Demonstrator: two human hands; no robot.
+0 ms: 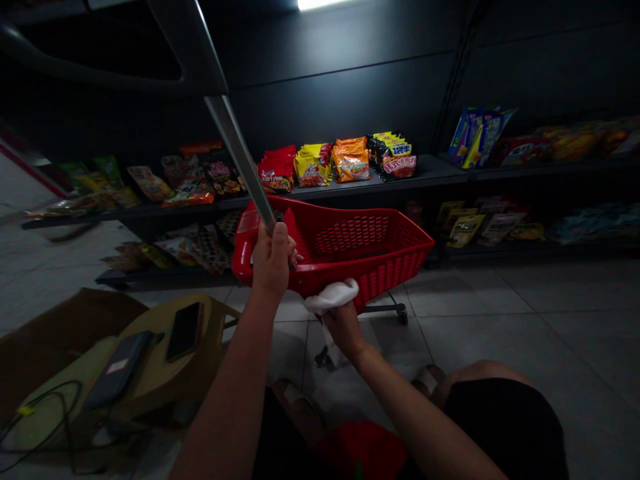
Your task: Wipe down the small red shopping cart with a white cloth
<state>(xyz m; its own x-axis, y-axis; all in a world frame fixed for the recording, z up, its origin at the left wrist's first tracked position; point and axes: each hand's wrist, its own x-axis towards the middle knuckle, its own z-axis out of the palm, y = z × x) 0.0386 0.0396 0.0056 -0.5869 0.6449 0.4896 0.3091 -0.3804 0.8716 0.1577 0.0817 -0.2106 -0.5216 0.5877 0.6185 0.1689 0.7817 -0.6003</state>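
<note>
Where the metal pole point(240, 160) meets the near corner of the red plastic shopping cart point(360, 247), my left hand point(270, 260) is closed right around it, fingers wrapped tight. My right hand point(343, 327) is curled shut on a white cloth point(333, 295), pressing it to the cart's lower edge. Left of the cart: a beige plastic seat point(200, 333) bearing a black phone point(184, 331) and a dark grey pouch point(117, 370), a black cable point(45, 407) trailing beside them. Under the cart, a caster point(403, 313) stands on the tile floor point(475, 313). Beyond the cart, dark metal shelves point(425, 175) carry rows of bright instant noodle packets point(350, 160) and other snack bags point(185, 187).
</note>
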